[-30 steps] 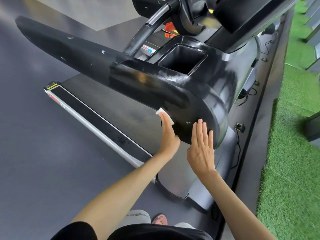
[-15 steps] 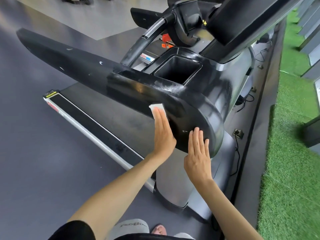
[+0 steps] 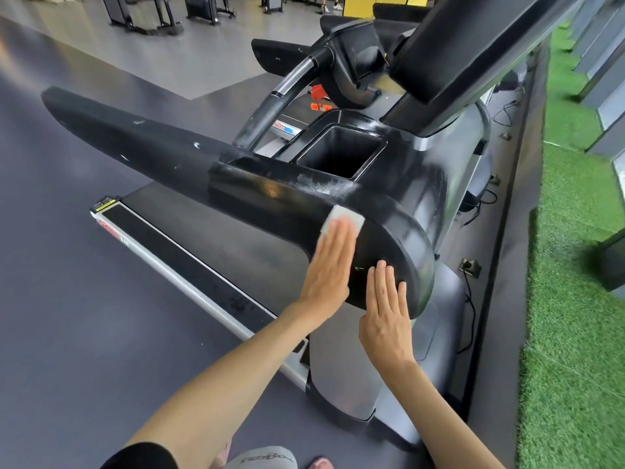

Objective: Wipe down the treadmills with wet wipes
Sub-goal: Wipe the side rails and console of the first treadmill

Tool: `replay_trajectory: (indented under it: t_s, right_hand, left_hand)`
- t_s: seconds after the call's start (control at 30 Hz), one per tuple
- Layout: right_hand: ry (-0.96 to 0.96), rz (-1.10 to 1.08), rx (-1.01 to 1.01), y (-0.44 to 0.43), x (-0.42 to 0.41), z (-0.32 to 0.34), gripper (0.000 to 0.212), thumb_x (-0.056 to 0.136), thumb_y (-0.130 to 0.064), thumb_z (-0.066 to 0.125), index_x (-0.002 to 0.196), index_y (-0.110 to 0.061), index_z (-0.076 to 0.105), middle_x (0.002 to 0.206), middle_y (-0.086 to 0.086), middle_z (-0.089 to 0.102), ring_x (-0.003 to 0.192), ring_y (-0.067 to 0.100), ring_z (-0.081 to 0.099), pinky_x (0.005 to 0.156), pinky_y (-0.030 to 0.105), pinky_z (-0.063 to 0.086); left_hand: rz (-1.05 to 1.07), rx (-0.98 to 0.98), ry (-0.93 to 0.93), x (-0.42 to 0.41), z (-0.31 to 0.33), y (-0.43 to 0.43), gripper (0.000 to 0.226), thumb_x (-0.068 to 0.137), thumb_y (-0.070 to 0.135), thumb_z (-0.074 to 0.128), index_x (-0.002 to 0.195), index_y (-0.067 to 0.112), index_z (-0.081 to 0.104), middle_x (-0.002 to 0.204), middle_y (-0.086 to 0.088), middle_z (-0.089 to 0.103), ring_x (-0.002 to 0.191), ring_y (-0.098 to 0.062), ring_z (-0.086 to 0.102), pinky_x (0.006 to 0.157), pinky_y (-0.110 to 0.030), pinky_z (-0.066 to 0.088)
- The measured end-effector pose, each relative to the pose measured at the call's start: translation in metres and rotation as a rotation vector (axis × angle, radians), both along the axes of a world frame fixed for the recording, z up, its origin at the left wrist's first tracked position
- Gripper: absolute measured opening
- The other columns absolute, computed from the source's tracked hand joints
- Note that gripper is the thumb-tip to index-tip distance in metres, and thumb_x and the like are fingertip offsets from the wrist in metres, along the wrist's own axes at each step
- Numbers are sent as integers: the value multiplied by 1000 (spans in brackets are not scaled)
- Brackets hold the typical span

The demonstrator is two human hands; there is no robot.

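A black treadmill console with a long side arm (image 3: 142, 143) and a square cup well (image 3: 341, 157) fills the middle. My left hand (image 3: 329, 262) lies flat on the rounded side panel (image 3: 395, 245), pressing a white wet wipe (image 3: 341, 220) under its fingertips at the panel's upper edge. My right hand (image 3: 385, 309) rests flat with fingers together on the lower part of the same panel, holding nothing. Streaky wet marks show on the top surface near the well.
The treadmill belt (image 3: 209, 231) and its silver side rail (image 3: 189, 286) run off to the left below the arm. Cables and floor sockets (image 3: 470, 267) lie to the right, beside green artificial turf (image 3: 575, 299). Other gym machines (image 3: 142, 11) stand far back.
My left hand has slid the wipe up and to the right along the side panel to its upper edge. My right hand stayed on the lower panel.
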State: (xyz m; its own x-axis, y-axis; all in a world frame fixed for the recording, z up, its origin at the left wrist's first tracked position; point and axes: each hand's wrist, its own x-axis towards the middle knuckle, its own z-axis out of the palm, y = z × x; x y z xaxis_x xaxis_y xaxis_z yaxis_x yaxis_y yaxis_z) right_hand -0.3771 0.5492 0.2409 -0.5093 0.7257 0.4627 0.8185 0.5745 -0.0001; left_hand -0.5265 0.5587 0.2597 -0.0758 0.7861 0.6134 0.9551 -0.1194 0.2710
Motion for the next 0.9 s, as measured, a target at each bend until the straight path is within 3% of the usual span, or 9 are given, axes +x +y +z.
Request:
replay_trajectory:
  t_s: [0.07,0.13,0.27,0.3,0.43,0.53,0.63,0.73,0.9]
  right_hand:
    - [2,7,4,0,2,0,69,83,0,20,151,2,8,161,15,-6,149,30,1,120,47,5]
    - [3,22,19,0,3,1,71,82,1,22,152,1,6,161,14,-5,149,31,1,119,48,7]
    - [10,20,19,-1,0,2,81,76,8,42,151,1,11,160,16,3,149,31,0,119,48,6]
    - [16,13,17,-1,-1,2,81,76,6,45,151,1,12,160,16,3,149,31,-1,119,48,5]
    - [28,1,17,-4,-3,4,72,80,3,28,150,2,11,161,16,-3,149,31,1,119,47,5]
    - [56,-17,-8,-6,2,3,73,79,1,24,150,3,11,160,18,0,149,31,2,120,45,5]
    - [93,-47,-24,-8,10,1,75,78,2,28,151,4,9,159,20,6,148,33,3,120,44,6]
    - [115,-77,-54,-11,11,-1,73,80,0,22,151,2,4,159,20,7,148,34,6,119,44,8]
    - [119,-95,-74,-15,11,-6,73,78,1,26,150,5,12,159,21,3,148,35,7,119,44,9]
  left_hand:
    - [-63,-39,107,-2,-13,-9,102,78,-9,56,150,5,-14,158,-14,-6,148,-25,-9,118,-42,8]
    - [-9,-66,95,-14,-15,-13,112,72,-6,66,150,4,-13,157,-16,-2,147,-26,-5,116,-44,11]
    - [178,-13,-210,-26,22,0,107,75,-18,56,151,15,-12,157,-11,-6,147,-27,-4,116,-43,0]
    - [178,1,-199,-25,33,5,101,77,-18,53,151,13,-8,157,-10,-5,147,-27,-2,116,-42,0]
    - [-84,-16,327,-6,25,2,75,87,-3,36,152,6,1,159,-13,-3,148,-26,-9,121,-42,-2]
    - [-126,-61,482,-9,8,-13,84,84,0,40,152,7,-9,159,-11,-8,147,-23,-14,120,-42,3]
    - [49,-75,218,-25,21,-11,105,72,-10,58,152,10,-7,159,-11,-2,148,-25,-5,114,-46,1]
    - [147,-44,58,-21,46,2,99,75,-14,55,152,10,-3,159,-9,-4,147,-24,-9,113,-45,-6]
    - [-197,-66,607,-1,22,-7,81,84,3,41,153,9,0,160,-9,0,148,-23,-9,119,-42,5]
